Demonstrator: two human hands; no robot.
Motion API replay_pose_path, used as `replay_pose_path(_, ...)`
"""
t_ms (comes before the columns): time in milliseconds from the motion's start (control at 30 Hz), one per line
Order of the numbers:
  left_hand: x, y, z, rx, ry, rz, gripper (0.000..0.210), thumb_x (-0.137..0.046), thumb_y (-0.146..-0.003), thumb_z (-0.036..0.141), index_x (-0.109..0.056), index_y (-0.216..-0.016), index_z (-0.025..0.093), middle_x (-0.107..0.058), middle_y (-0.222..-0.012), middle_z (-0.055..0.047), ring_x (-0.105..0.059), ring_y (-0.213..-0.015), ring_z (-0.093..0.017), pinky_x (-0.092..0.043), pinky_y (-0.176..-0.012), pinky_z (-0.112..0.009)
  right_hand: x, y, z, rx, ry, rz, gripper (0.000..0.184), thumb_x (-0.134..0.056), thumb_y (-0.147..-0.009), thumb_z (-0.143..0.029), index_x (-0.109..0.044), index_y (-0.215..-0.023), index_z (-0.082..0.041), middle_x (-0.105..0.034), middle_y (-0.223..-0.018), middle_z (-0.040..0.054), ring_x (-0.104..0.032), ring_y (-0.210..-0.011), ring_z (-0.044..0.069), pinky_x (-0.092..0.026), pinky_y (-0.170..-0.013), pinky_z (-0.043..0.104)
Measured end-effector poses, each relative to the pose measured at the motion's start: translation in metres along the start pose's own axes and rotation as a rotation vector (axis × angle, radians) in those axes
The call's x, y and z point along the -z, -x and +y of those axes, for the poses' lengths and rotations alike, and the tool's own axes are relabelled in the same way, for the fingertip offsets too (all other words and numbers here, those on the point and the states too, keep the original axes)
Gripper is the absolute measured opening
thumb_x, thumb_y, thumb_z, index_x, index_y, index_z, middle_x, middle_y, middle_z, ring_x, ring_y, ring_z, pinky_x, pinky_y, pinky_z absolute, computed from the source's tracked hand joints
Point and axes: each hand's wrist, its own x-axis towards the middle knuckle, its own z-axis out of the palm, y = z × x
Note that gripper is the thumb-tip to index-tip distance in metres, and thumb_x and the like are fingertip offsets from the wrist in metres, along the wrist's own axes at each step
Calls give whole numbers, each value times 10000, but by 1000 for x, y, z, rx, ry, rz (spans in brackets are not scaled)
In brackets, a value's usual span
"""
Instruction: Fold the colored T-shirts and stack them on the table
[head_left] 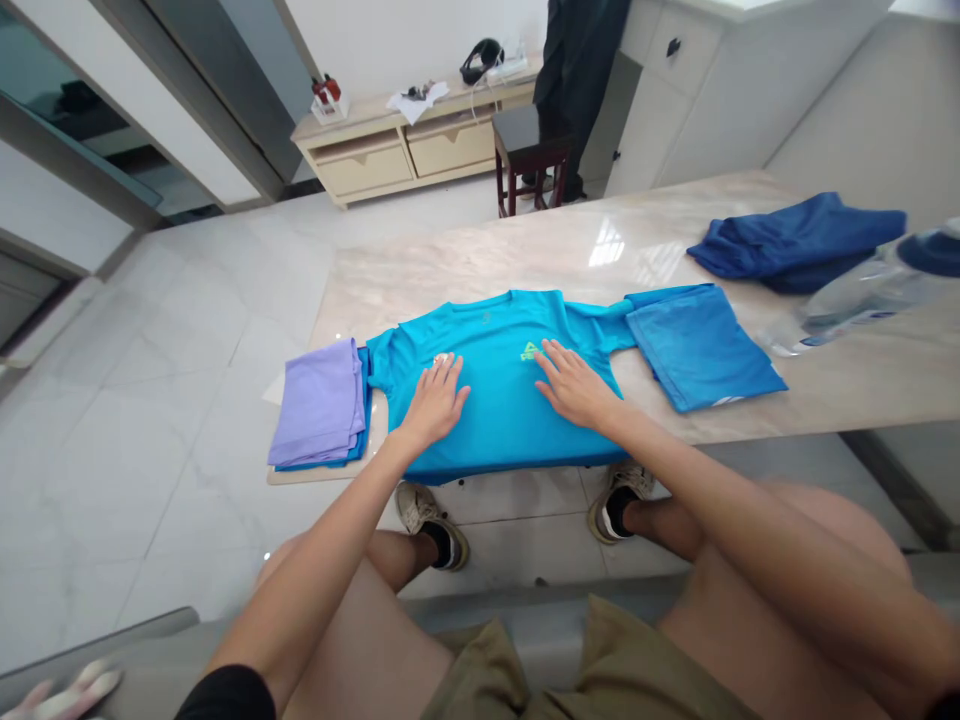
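A bright blue T-shirt (495, 410) lies spread on the table, its collar toward the far side and its lower end over the near edge. My left hand (439, 400) rests flat on the left of its chest, fingers apart, by a small white and red print. On the right of the chest lies my right hand (574, 383), also flat with spread fingers, beside a small yellow-green logo. The left sleeve meets a folded purple garment (319, 400), which sits on a darker blue one. At the right, the other sleeve reaches a folded blue garment (701, 345).
On the marble-look table (465, 265) a dark blue garment (802, 240) lies crumpled at the far right, near a clear plastic bottle (862, 295) with a blue cap. A dark stool (532, 145) and a person in dark trousers (581, 80) are beyond. A low cabinet (367, 165) lines the wall.
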Motion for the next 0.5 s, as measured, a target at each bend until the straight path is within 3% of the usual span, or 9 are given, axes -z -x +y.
replay_pose_path(67,-14,-11,-1,19,8,7,708,-317,-1211,474,-336,-1844,158,-249,-1943,-152,-205,-1820,-358,-200,-1469,-631,-8,-1,-2,32,-33,13,715,-359,-1201,-473,-440,-1793,-79,-313,-1903,220,-251,-1790,411,-270,-1435,650)
replay_pose_path(200,-27,-19,-4,-16,-2,17,700,-307,-1218,492,-318,-1861,215,-213,-1957,-101,-159,-1832,-324,-60,-1490,-635,-13,1,-3,50,-72,2,737,-338,-1219,-528,-382,-1838,-130,-272,-1926,172,-177,-1812,378,-214,-1457,642)
replay_pose_path(500,-25,-18,-8,-34,-6,-42,715,-342,-1217,498,-273,-1879,236,-195,-1959,-95,-123,-1836,-347,-85,-1483,-671,-16,12,-3,-10,-75,-40,811,-401,-1213,-529,-98,-1918,-266,-160,-1951,104,-163,-1813,387,-185,-1452,697)
